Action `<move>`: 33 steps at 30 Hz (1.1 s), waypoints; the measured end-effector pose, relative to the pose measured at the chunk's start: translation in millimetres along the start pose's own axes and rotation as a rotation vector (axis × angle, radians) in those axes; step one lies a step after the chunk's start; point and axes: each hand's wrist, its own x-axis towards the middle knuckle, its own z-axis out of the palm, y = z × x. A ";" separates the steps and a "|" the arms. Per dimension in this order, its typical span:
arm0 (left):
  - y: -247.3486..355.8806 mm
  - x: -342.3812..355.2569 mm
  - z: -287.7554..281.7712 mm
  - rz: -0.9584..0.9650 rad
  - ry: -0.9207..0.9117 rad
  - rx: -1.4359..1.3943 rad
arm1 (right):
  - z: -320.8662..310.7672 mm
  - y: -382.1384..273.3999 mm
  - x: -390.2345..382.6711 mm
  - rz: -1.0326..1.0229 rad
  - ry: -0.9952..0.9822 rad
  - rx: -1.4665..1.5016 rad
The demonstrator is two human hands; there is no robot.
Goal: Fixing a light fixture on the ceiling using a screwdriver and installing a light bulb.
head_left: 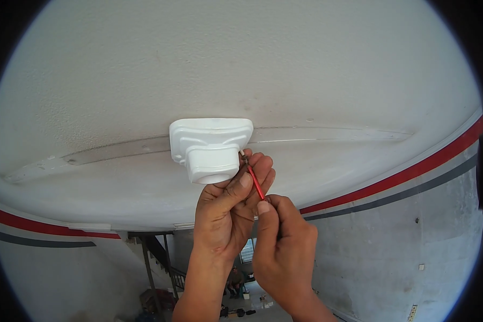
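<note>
Small tool, overhead work: line it up and go lightly

The right hand grips the lower end of a slim red tool, apparently a screwdriver, between thumb and forefinger. The left hand is half curled, its thumb near the shaft and its fingers behind the tip; whether it pinches anything there, I cannot tell. At the tip sits a small pale piece, too small to make out, just beside the right edge of a white fixture, which sits against the ceiling with its round opening facing down.

For good work, the shaft should run straight into whatever it meets, since a slanted tip would probably slip. Left fingers should brace the piece from the side, out of the tip's path. A fingertip twist seems enough; force could strip a small head or strain the fixture. Pale strips run along the ceiling to either side, so pulling sideways is best avoided. Far below, a person sits near the floor, so nothing should be dropped
</note>
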 end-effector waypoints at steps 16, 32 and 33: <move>1.4 1.1 1.2 -0.018 0.023 0.012 | 1.3 2.5 -3.3 -0.143 0.087 -0.260; 7.6 4.6 -2.2 -0.040 0.015 0.071 | 5.0 15.1 -2.7 -0.384 0.245 -0.381; 6.4 3.0 -1.0 -0.031 0.030 0.053 | 7.5 13.0 -3.4 -0.341 0.217 -0.357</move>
